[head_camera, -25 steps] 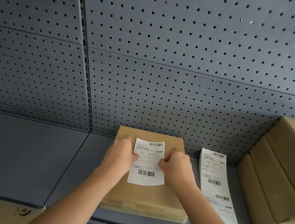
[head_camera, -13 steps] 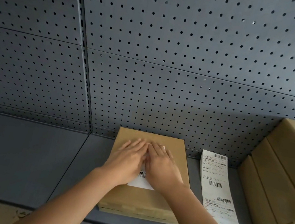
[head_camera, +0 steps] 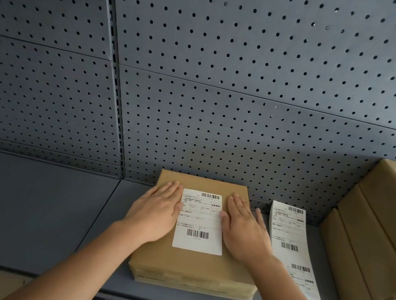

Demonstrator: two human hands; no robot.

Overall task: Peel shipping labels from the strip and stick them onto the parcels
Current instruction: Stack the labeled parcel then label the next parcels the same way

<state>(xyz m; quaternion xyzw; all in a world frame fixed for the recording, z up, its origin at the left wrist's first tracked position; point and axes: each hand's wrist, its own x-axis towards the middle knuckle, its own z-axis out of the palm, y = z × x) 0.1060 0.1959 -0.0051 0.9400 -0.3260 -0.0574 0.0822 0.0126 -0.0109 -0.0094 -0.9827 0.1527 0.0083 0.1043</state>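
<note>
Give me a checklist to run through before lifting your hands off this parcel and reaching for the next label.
1. White barcode label lies flat on the brown cardboard parcel, no lifted corner visible: ok.
2. Label sits wholly within the parcel's top face: ok.
3. Left hand and right hand flat on either side of the label, holding nothing: ok.
4. Long white strip of printed labels lies on the grey shelf right of the parcel, more labels left: ok.
5. Stack of unlabelled brown parcels at the right: ok.
6. Adhesive bond fully pressed: cannot tell.
</note>
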